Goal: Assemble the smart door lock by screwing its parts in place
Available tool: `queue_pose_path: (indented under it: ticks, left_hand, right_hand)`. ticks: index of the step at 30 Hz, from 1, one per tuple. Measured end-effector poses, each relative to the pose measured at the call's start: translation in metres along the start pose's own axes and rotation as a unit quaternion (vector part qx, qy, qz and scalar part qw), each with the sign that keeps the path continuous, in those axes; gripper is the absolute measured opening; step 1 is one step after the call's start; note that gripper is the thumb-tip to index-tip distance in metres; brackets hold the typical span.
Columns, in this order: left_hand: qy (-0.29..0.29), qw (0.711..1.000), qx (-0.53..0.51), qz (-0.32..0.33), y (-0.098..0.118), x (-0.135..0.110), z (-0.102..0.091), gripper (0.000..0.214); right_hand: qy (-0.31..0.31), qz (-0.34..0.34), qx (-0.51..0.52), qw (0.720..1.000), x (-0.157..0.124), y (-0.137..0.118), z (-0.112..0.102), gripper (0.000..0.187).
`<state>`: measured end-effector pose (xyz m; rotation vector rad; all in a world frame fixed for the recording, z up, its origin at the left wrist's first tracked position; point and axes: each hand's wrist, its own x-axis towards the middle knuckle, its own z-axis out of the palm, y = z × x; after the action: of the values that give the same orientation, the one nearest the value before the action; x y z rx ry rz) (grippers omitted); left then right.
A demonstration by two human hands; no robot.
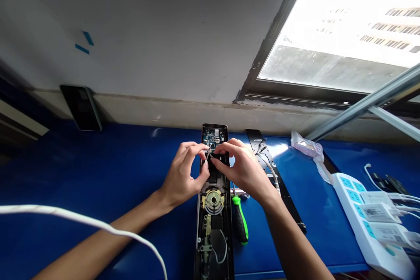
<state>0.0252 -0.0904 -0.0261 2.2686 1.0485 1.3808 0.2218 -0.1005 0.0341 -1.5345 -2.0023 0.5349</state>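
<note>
A long black device housing (229,210), probably a door lock panel, lies open on the blue table, pointing away from me. A blue circuit board (208,134) shows at its far end. Over the board's near edge, my left hand (183,173) pinches a thin wire (208,154) between thumb and fingers. From the other side, my right hand (243,166) also has its thumb and forefinger closed on the wire. The fingertips partly hide the wire and any connector. Nearer me, the housing holds a round metal part (214,200) and a loose white wire (226,249).
A green-and-black screwdriver (240,221) lies right of the housing, beside a black plate with cables (288,201). Farther right are a plastic bag (305,145) and a white power strip (352,214) with chargers. A phone-like black device (81,108) leans on the wall. A white cable (82,218) crosses the left foreground.
</note>
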Motion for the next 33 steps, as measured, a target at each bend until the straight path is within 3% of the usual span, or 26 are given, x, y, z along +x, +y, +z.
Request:
queue_pose_path:
  ticks: [8,12,15,21,25,33]
  left_hand:
    - [0.030,0.999,-0.009,0.002,-0.003,-0.002,-0.002,0.045]
    - [0.002,0.998,-0.037,-0.053,-0.008,0.000,-0.001,0.037]
    - [-0.011,0.988,-0.111,-0.107,-0.016,-0.001,0.001,0.047]
    - [-0.055,0.962,-0.206,-0.173,-0.030,0.004,0.007,0.065]
    - [-0.077,0.939,-0.265,-0.206,-0.036,0.009,0.009,0.067]
    - [-0.088,0.926,-0.299,-0.212,-0.038,0.014,0.012,0.068]
  right_hand:
    - [0.034,0.003,-0.014,0.999,0.009,-0.001,0.004,0.018]
    - [0.038,-0.011,-0.020,0.999,0.013,-0.001,0.001,0.038]
    - [0.012,-0.048,-0.029,0.998,0.020,-0.001,0.000,0.044]
    - [-0.010,-0.096,-0.058,0.994,0.038,0.003,0.004,0.023]
    - [-0.013,-0.110,-0.074,0.991,0.043,0.005,0.004,0.025]
    - [0.005,-0.107,-0.076,0.991,0.045,0.004,0.005,0.004]
